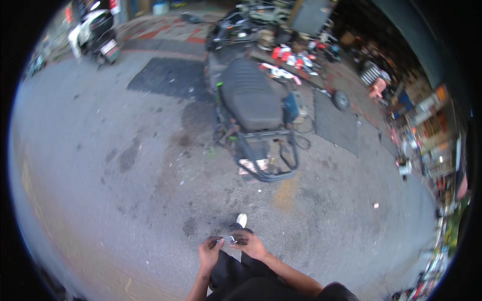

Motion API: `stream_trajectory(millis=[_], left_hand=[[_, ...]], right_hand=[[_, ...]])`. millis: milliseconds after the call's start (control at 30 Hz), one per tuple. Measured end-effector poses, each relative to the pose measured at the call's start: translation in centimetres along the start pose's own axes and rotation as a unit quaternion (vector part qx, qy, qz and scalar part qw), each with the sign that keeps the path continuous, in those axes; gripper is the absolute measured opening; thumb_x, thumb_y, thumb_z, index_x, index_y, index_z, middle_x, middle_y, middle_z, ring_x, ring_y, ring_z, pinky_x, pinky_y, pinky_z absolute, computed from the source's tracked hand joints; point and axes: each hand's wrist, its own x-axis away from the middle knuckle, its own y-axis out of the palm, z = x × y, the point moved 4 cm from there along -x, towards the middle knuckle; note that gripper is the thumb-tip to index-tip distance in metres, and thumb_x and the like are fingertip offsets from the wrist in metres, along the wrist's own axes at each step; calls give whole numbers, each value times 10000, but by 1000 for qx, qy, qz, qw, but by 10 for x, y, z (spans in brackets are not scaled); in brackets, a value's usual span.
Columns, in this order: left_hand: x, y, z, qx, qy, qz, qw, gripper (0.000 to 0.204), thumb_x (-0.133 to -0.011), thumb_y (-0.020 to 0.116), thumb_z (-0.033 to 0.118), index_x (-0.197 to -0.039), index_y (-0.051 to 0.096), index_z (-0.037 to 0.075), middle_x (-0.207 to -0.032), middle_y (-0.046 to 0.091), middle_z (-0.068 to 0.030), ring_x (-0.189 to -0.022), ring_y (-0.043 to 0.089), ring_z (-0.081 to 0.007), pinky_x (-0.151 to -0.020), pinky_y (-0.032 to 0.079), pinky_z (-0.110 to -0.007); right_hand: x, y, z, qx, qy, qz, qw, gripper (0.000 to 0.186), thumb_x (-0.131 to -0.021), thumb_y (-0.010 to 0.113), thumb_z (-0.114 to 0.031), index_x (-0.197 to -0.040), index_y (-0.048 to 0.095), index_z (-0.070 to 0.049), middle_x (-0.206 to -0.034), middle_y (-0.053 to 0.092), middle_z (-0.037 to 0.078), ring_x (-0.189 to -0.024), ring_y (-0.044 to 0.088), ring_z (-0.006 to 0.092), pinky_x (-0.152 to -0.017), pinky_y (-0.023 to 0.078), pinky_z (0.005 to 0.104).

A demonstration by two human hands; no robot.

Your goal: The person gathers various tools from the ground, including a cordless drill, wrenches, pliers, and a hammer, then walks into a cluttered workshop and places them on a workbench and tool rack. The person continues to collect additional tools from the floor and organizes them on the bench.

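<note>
Object [230, 239] between hands [209, 253] [254, 247], kind unclear

1. I'm looking over grey, stained pavement [90, 135] that is filling most of the frame under soft, even light.
2. One dark mat [163, 80] is lying left of upper centre; a greyer mat [336, 125] is lying right of centre.
3. Reddish paving patches [163, 31] are showing near the top edge.
4. At upper right, I'm seeing a blue-grey panel [407, 40] slanting beside a dim, cluttered interior [359, 25].
5. Crowded shelves [434, 145] are lining the right edge.
</note>
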Motion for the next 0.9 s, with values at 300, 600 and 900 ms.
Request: stream_trajectory(millis=[300, 600, 900], left_hand=[[-16, 263, 3, -323, 58, -301, 895, 445, -902, 612, 351, -633, 565, -1, -511, 522, -58, -473, 480, -131, -473, 377, -318], [-36, 528, -16, -460, 76, -375, 801, 505, -934, 533, 389, -622, 566, -7, -524, 528, -143, -480, 537, -232, -496, 396, -385], [-92, 702, 24, -405, -72, -348, 843, 551, -951, 503, 428, -585, 558, 20, -503, 529, -37, -469, 515, -119, -468, 385, -284]], right_hand=[[119, -203, 36, -212, -82, 287, 930, 414, -814, 696, -28, -1204, 558, -1, -993, 648, 79, -921, 619, 127, -842, 508, 277], [147, -423, 78, -237, -48, 382, 892, 332, -795, 744, -133, -1065, 629, 22, -945, 665, 81, -855, 615, 124, -771, 511, 282], [109, -625, 35, -112, -47, 378, 918, 231, -867, 674, -185, -922, 654, 39, -789, 667, 78, -736, 630, 116, -662, 507, 273]])
